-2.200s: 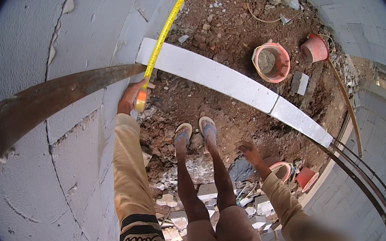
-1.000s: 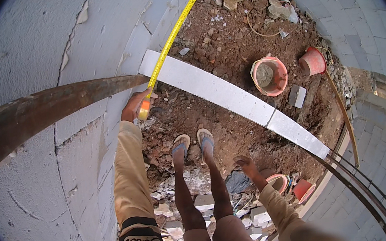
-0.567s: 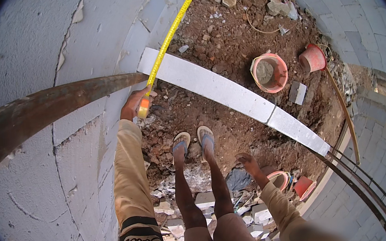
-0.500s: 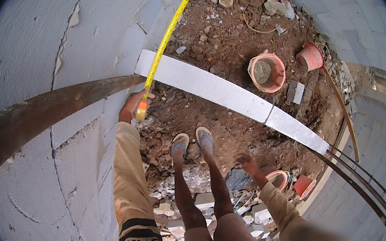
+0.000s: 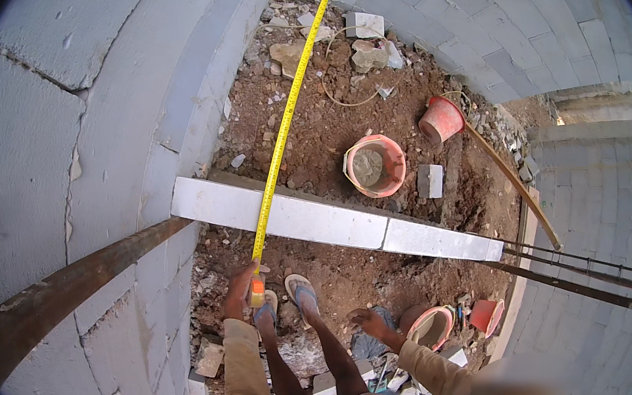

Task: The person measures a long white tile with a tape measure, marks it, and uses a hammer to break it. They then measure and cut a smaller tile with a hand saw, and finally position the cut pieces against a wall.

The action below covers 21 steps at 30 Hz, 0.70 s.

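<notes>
My left hand (image 5: 239, 292) is closed round an orange and yellow tape measure (image 5: 258, 295). Its long yellow blade (image 5: 285, 122) is pulled out, crosses above the row of pale blocks (image 5: 311, 222) and runs toward the far wall, past the top edge of the view. The blocks form a narrow strip from the left wall toward the right, with one visible joint. My right hand (image 5: 371, 324) hangs over the soil with loosely bent fingers apart and nothing in them, nearest a dark plastic sheet (image 5: 371, 342).
A red bucket of grey mix (image 5: 375, 166) and a tipped red bucket (image 5: 441, 120) stand beyond the blocks. Two more buckets, one (image 5: 432, 328) beside my right forearm, sit near. A rusty beam (image 5: 89, 280) is at left; steel bars (image 5: 601, 269) extend right. Rubble (image 5: 339, 384) lies by my legs.
My left hand has moved the tape measure away from the left wall, nearer to my feet. The blade now crosses the block row farther right. The whole view has shifted.
</notes>
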### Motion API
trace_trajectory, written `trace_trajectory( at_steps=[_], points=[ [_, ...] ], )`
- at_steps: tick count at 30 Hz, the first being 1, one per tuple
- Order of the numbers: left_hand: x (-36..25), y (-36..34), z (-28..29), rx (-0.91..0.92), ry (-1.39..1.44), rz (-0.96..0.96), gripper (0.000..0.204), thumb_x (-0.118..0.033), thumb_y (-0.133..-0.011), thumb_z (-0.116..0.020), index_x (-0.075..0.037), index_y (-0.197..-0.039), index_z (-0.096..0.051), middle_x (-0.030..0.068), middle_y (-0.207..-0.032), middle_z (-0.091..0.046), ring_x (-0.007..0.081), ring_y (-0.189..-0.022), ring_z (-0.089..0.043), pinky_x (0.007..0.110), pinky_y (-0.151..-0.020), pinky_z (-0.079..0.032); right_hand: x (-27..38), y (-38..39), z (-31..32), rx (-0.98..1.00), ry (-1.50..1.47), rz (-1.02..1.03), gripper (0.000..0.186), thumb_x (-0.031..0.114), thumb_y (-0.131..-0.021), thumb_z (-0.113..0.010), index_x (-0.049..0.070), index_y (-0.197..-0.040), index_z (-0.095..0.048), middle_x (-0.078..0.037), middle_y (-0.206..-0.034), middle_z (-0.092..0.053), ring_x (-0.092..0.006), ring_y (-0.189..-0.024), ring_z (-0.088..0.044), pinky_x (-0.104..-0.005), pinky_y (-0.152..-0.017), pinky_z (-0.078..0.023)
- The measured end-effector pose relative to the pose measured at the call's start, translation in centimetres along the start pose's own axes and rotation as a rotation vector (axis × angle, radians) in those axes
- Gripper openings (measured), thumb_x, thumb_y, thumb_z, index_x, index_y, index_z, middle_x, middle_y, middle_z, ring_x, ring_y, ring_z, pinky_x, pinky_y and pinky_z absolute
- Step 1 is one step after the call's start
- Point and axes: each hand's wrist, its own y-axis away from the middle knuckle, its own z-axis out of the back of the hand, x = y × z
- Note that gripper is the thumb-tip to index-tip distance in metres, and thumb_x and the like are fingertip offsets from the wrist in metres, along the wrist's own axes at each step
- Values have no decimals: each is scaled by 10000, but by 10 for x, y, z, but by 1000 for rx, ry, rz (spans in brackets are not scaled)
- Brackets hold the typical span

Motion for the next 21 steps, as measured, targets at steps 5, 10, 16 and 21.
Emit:
trace_trajectory(
  at_steps=[5, 10, 16, 21],
  points=[
    [1, -17, -36, -9, -2, 2, 492, -499, -950, -692, -15, -995, -767, 20, -725, -628, 104, -584, -568, 276, -521, -445, 0, 12, 17, -12, -68, -39, 314, 212, -966, -662, 39, -1227, -679, -98, -1006, -762, -175, -846, -731, -301, -719, -559],
    [-16, -27, -27, 17, 26, 73, 522, -516, -944, -696, -4, -1025, -755, 12, -713, -598, 109, -577, -556, 274, -512, -439, -5, 23, 34, 5, -165, -39, 289, 199, -976, -645, 36, -1213, -675, -95, -992, -760, -170, -827, -724, -306, -691, -558],
    [-22, -29, -16, -12, -83, 20, 527, -515, -943, -697, 1, -1024, -770, -12, -670, -556, 99, -500, -475, 273, -459, -383, -22, 32, 36, -48, -207, -100, 238, 208, -990, -623, 65, -1170, -684, -64, -944, -744, -158, -811, -704, -308, -673, -543],
    [-21, -30, -20, 25, -3, 73, 538, -523, -951, -686, -3, -1065, -761, 1, -745, -582, 97, -580, -521, 270, -512, -414, -25, 37, 33, -5, -205, -88, 260, 236, -984, -640, 67, -1176, -688, -65, -958, -742, -151, -822, -698, -306, -703, -537]
  ],
)
